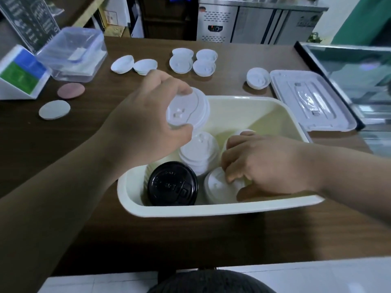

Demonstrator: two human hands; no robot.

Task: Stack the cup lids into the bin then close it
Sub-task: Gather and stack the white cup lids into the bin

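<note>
White lids (pixel 187 112) hung pinched in the left hand (pixel 148 119) above the bin (pixel 211 210); the right hand (pixel 266 166) gripped a stack (pixel 218 185) inside. Lowering them level would nest them cleanly.

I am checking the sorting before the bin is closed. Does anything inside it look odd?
Yes. One black lid sits at the bin's near left corner, while every other lid in view is white. The white stack that the right hand grips also seems to lean instead of standing upright.
</note>
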